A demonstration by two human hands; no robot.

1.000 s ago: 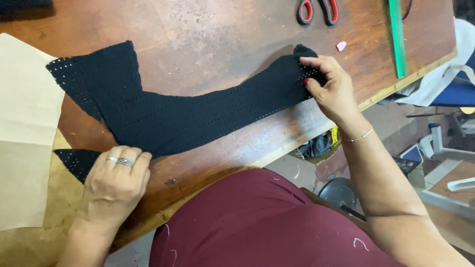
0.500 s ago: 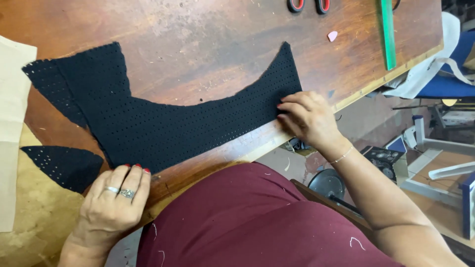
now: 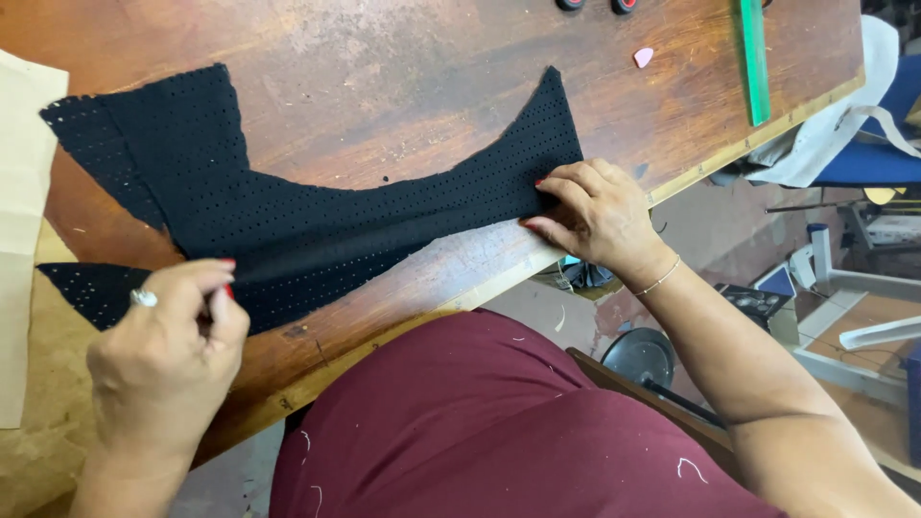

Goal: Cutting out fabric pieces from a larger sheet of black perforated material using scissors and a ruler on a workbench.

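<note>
The left hand is curled with thumb and forefinger pinched on the near edge of the black perforated fabric, lifting a low fold in it. The right hand lies flat, fingers close together, their tips pressing the cloth's right end against the wooden table.

There is one piece of black fabric. It lies across the middle of the table, its long axis running left to right and rising slightly toward the far right, where it ends in one sharp point aimed at the far edge. Its left end spreads into two lobes, one toward the far left and one near the left hand.

One pale paper pattern sheet lies at the left edge, just beside the fabric. One small pink chalk piece sits beyond the right hand, and one green ruler lies lengthwise away from the person at the right. Two red scissor handles peek in at the top.
</note>
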